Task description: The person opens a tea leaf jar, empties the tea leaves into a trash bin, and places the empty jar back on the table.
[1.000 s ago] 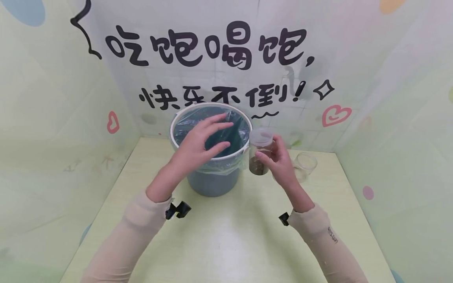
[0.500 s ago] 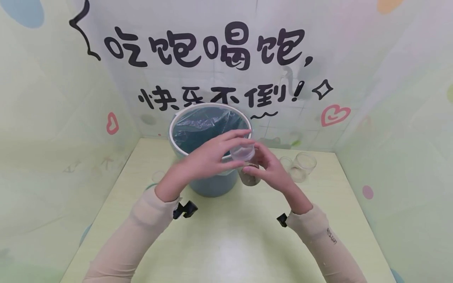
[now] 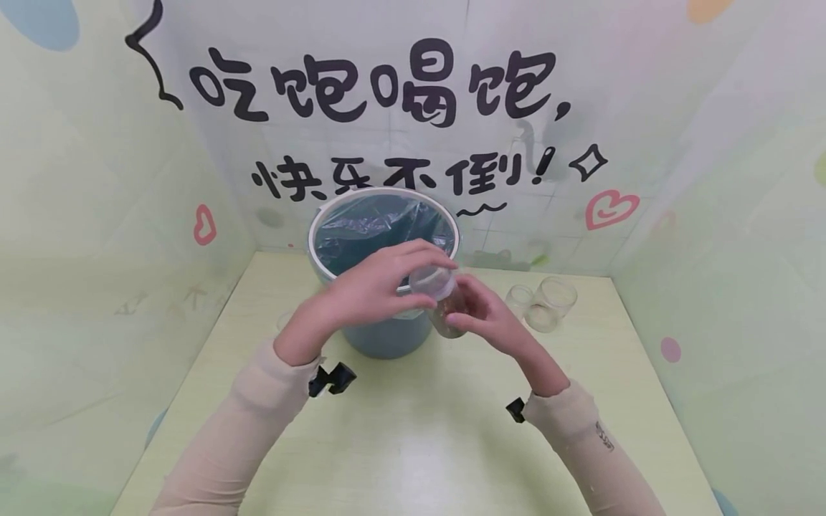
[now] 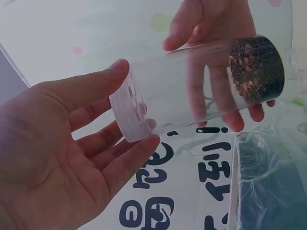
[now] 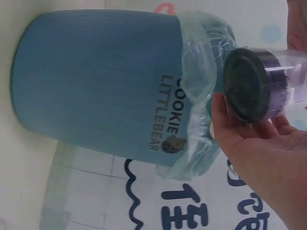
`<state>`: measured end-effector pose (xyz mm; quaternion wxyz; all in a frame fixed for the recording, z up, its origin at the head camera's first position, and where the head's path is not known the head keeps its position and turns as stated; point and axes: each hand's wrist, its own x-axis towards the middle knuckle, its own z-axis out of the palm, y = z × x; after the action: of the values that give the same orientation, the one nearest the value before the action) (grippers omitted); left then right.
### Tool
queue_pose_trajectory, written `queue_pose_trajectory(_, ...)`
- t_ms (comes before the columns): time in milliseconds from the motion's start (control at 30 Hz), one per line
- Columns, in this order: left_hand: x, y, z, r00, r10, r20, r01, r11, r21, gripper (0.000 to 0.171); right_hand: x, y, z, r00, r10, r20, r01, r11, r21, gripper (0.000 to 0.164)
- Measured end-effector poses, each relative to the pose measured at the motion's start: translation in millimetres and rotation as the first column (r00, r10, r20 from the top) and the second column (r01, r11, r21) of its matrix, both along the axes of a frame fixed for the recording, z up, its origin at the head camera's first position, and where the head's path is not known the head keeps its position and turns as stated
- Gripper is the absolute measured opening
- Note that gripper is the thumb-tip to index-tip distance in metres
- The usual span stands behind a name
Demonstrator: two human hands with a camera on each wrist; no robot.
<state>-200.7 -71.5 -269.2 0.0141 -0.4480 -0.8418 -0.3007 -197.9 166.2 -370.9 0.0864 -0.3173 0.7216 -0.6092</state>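
Observation:
A clear jar (image 4: 172, 86) with dark brown, crumbly contents gathered at its bottom is held tilted in front of the bin's right side. My right hand (image 3: 493, 315) grips its body from the right, the fingers showing through the wall in the left wrist view. With thumb and fingers, my left hand (image 3: 377, 283) holds the translucent lid (image 4: 129, 108) at the jar's upper end. The lid is on the jar. In the right wrist view the dark base (image 5: 245, 86) of the jar faces the camera.
A blue-grey bin (image 3: 387, 333) with a clear green liner stands at the table's back. Right of the jar are a few clear round containers (image 3: 558, 294). Another clear round item (image 3: 284, 320) lies partly hidden behind my left wrist. Printed walls enclose the pale table (image 3: 413, 444).
My left hand has moved from over the bin, right and down, onto the jar's lid. My right hand has brought the jar left and lower, and the jar now tilts.

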Motion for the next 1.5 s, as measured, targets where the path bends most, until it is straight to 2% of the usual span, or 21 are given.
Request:
queue_pose_trajectory(133, -0.9, -5.8, 1.5, 1.000, -0.017, -0.023, 0.018, 0.999, 0.035, 0.050, -1.9, 8.8, -11.0, 0.989, 0.046, 0.141, -0.041, 0.998, -0.039, 0.054)
queue_pose_trajectory(200, -1.1, -7.9, 1.6, 0.999, -0.036, -0.027, 0.037, 0.998, 0.041, 0.051, -3.4, 12.1, -16.8, 0.963, 0.136, 0.234, -0.109, 0.986, -0.125, 0.052)
queue_pose_trajectory(267, -1.1, -9.2, 1.2, 0.998, -0.055, -0.025, 0.056, 0.997, 0.047, 0.050, -4.7, 13.9, -22.4, 0.908, 0.258, 0.329, -0.182, 0.952, -0.245, 0.052)
queue_pose_trajectory(333, -1.3, -9.9, 0.3, 0.997, -0.073, -0.024, 0.075, 0.996, 0.057, 0.050, -5.3, 14.7, -26.6, 0.833, 0.382, 0.401, -0.235, 0.900, -0.368, 0.053)
queue_pose_trajectory(400, -1.9, -10.4, -0.8, 0.996, -0.087, -0.024, 0.089, 0.994, 0.071, 0.050, -5.1, 15.2, -30.2, 0.757, 0.480, 0.443, -0.261, 0.844, -0.470, 0.052)
queue_pose_trajectory(467, -2.6, -10.9, -2.1, 0.995, -0.098, -0.019, 0.099, 0.991, 0.088, 0.051, -3.9, 15.2, -32.8, 0.693, 0.554, 0.462, -0.274, 0.795, -0.542, 0.050)
queue_pose_trajectory(567, -3.5, -12.2, -3.4, 0.995, -0.097, -0.017, 0.098, 0.988, 0.117, 0.052, -2.4, 14.8, -34.6, 0.619, 0.640, 0.454, -0.295, 0.726, -0.621, 0.048)
queue_pose_trajectory(600, -3.5, -12.8, -3.4, 0.996, -0.089, -0.014, 0.090, 0.988, 0.126, 0.052, -2.1, 14.3, -34.6, 0.602, 0.660, 0.449, -0.297, 0.708, -0.641, 0.047)
queue_pose_trajectory(667, -2.9, -13.8, -2.1, 0.997, -0.071, -0.007, 0.071, 0.987, 0.141, 0.053, -1.5, 13.2, -34.4, 0.590, 0.677, 0.440, -0.293, 0.688, -0.664, 0.046)
queue_pose_trajectory(767, -1.4, -15.1, 0.6, 0.999, -0.034, 0.013, 0.032, 0.988, 0.150, 0.054, -0.7, 10.9, -34.6, 0.597, 0.668, 0.445, -0.265, 0.687, -0.676, 0.045)
queue_pose_trajectory(933, 2.0, -17.3, 5.6, 0.998, 0.001, 0.056, -0.010, 0.986, 0.164, 0.054, 2.1, 6.0, -33.9, 0.650, 0.620, 0.440, -0.229, 0.712, -0.664, 0.043)
queue_pose_trajectory(1067, 4.4, -18.2, 7.6, 0.998, 0.027, 0.055, -0.035, 0.986, 0.161, 0.053, 4.4, 2.2, -32.8, 0.678, 0.574, 0.459, -0.190, 0.740, -0.646, 0.042)
queue_pose_trajectory(1100, 5.1, -18.0, 7.6, 0.998, 0.041, 0.045, -0.048, 0.986, 0.159, 0.053, 4.8, 1.3, -32.5, 0.692, 0.557, 0.459, -0.182, 0.750, -0.636, 0.042)
queue_pose_trajectory(1167, 6.2, -16.8, 6.4, 0.996, 0.089, 0.028, -0.092, 0.983, 0.159, 0.053, 4.5, -0.8, -31.6, 0.742, 0.499, 0.448, -0.157, 0.779, -0.607, 0.042)
queue_pose_trajectory(1233, 7.3, -15.4, 4.4, 0.985, 0.168, 0.025, -0.170, 0.973, 0.159, 0.054, 3.2, -2.8, -30.6, 0.798, 0.430, 0.422, -0.129, 0.807, -0.577, 0.042)
queue_pose_trajectory(1300, 8.9, -13.8, 3.1, 0.963, 0.269, 0.035, -0.271, 0.951, 0.147, 0.056, 1.1, -5.3, -29.5, 0.847, 0.359, 0.392, -0.098, 0.830, -0.549, 0.044)
queue_pose_trajectory(1333, 9.6, -13.3, 2.6, 0.949, 0.313, 0.043, -0.316, 0.938, 0.140, 0.057, 0.1, -6.3, -29.2, 0.863, 0.331, 0.382, -0.083, 0.839, -0.539, 0.045)
queue_pose_trajectory(1400, 11.1, -13.9, 2.1, 0.926, 0.373, 0.068, -0.378, 0.917, 0.124, 0.062, -1.3, -7.8, -29.3, 0.875, 0.309, 0.373, -0.070, 0.843, -0.533, 0.045)
queue_pose_trajectory(1433, 11.4, -14.6, 2.4, 0.920, 0.388, 0.060, -0.392, 0.913, 0.112, 0.064, -1.9, -8.5, -29.3, 0.878, 0.304, 0.370, -0.068, 0.844, -0.531, 0.045)
queue_pose_trajectory(1500, 10.8, -16.9, 2.4, 0.929, 0.370, 0.031, -0.371, 0.923, 0.103, 0.070, -2.3, -9.1, -29.6, 0.877, 0.300, 0.376, -0.063, 0.846, -0.529, 0.044)
